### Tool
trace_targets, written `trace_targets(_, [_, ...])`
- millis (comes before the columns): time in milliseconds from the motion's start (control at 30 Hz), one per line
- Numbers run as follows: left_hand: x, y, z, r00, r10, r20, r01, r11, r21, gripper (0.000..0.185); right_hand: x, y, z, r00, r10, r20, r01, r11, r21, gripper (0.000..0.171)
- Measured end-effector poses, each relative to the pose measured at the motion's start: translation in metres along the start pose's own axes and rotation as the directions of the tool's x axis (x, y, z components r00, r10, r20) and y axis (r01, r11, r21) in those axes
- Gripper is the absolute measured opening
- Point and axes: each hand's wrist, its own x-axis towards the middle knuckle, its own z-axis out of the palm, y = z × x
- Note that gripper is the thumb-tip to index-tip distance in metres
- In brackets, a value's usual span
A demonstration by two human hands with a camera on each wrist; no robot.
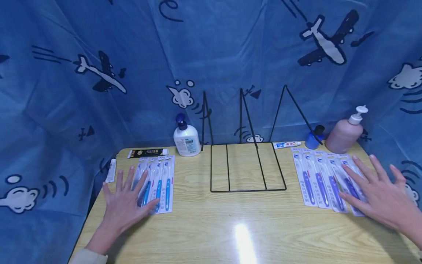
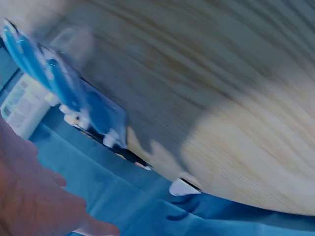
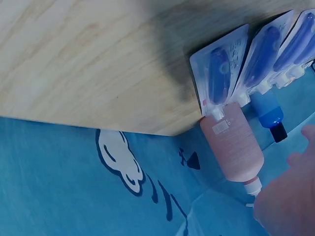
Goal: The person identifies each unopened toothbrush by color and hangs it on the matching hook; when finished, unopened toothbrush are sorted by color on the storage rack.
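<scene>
A light wood-grain surface (image 1: 204, 227) is shown, on which a black wire rack (image 1: 247, 167) is set at the middle rear. At the left, a fanned row of light-blue packaged toothbrushes (image 1: 161, 183) is laid out, with a black tube (image 1: 146, 153), a small white tube (image 1: 111, 171) and a white pump bottle (image 1: 186, 139) placed near it. At the right, a row of dark-blue packaged toothbrushes (image 1: 318, 181) is laid, behind which a white toothpaste tube (image 1: 286, 145), a small blue bottle (image 1: 314, 137) and a pink pump bottle (image 1: 345, 134) are seen.
</scene>
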Motion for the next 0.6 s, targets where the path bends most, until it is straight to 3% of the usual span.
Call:
trace_targets(133, [0.011, 0.018, -0.005, 1.000, -0.020, 0.013, 0.021, 0.999, -0.028, 0.118, 0.000, 0.002, 0.006, 1.000, 0.007, -0.020, -0.007, 1.000, 0.030, 0.107])
trace_targets(267, [0.028, 0.045, -0.009, 0.999, -0.012, 0.033, 0.014, 0.997, -0.071, 0.123, 0.001, 0.005, 0.010, 1.000, 0.026, 0.018, -0.026, 0.999, 0.039, 0.110])
trace_targets(433, [0.048, 0.084, -0.010, 0.998, 0.021, 0.067, -0.008, 0.981, -0.195, 0.120, 0.002, 0.013, 0.012, 0.992, 0.102, 0.079, -0.110, 0.989, 0.095, 0.104])
trace_targets(600, [0.062, 0.117, -0.005, 0.997, 0.032, 0.065, -0.016, 0.971, -0.237, 0.123, 0.002, 0.025, 0.016, 0.987, 0.137, 0.085, -0.150, 0.974, 0.171, 0.098])
